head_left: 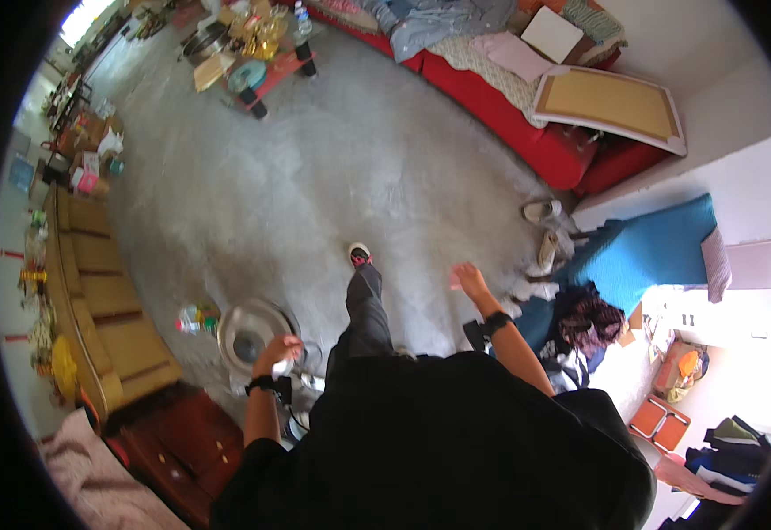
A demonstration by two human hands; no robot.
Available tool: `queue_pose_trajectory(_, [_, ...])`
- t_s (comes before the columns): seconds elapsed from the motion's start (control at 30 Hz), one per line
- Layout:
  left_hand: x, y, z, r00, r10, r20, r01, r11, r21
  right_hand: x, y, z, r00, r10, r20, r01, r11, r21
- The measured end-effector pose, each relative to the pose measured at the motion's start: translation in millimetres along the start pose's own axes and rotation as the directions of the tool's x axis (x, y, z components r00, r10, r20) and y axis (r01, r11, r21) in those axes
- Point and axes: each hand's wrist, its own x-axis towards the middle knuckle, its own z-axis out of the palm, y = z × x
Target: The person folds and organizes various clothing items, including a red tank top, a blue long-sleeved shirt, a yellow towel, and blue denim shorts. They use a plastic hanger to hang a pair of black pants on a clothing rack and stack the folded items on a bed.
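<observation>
My left hand [277, 352] hangs low with its fingers loosely bent and nothing visible in it. In the picture it overlaps the rim of a round metal basin [253, 327]; I cannot tell that they touch. My right hand [467, 279] is held out over the grey floor [306, 194] with its fingers stretched, empty. Both wrists carry dark straps with small black devices. Between the hands my dark trouser leg reaches forward, ending in a black, pink and white shoe [360, 256].
Bottles [198, 319] stand beside the basin. A wooden bench [102, 291] runs along the left. A low red table [279, 78] holds bowls and bags at the far left. On the right are a red sofa [491, 93], loose shoes [544, 252] and a blue-covered seat [646, 252].
</observation>
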Motion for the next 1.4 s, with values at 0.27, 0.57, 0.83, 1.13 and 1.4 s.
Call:
queue_pose_trajectory(0.27, [220, 122, -171, 0.963, -0.212, -0.167, 0.2, 0.976, -0.084, 143, -94, -4, 0.871, 0.486, -0.067, -0.487, 0.842, -0.23])
queue_pose_trajectory(0.57, [414, 413, -328, 0.953, 0.218, -0.208, -0.185, 0.969, 0.165, 371, -190, -6, 0.905, 0.42, -0.062, -0.423, 0.877, -0.227])
queue_pose_trajectory(0.83, [544, 566, -431, 0.995, -0.027, -0.094, 0.033, 0.998, 0.06, 634, -315, -33, 0.896, 0.431, -0.105, -0.42, 0.745, -0.518])
queue_pose_trajectory(1.13, [687, 724, -556, 0.996, -0.092, -0.009, 0.093, 0.994, 0.059, 892, -538, 11, 0.998, 0.018, -0.059, -0.035, 0.95, -0.309])
queue_pose_trajectory(1.4, [896, 890, -669, 0.942, 0.327, 0.079, -0.333, 0.876, 0.349, 989, -586, 11, 0.939, 0.343, -0.036, -0.336, 0.889, -0.311])
